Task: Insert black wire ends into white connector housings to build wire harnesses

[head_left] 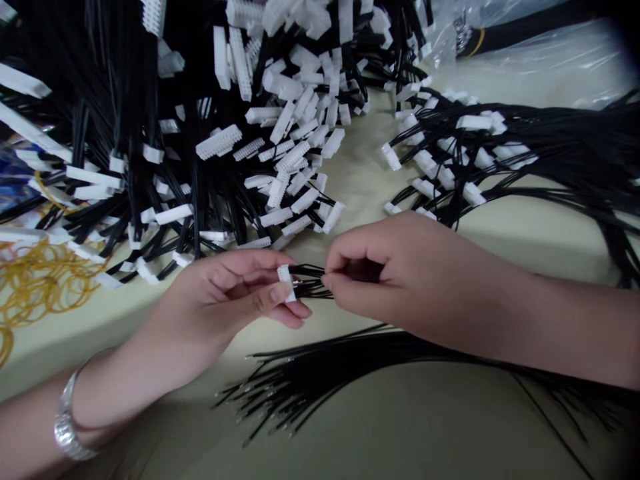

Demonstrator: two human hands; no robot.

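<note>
The left hand point(233, 293) has its fingers point(270, 298) pinching a white multi-pin connector point(285, 283) in mid-air above the table point(425, 427). The right hand point(400, 273) pinches black wires point(309, 283) just beside it. Gripping this close to the connector steadies the wire ends.
</note>
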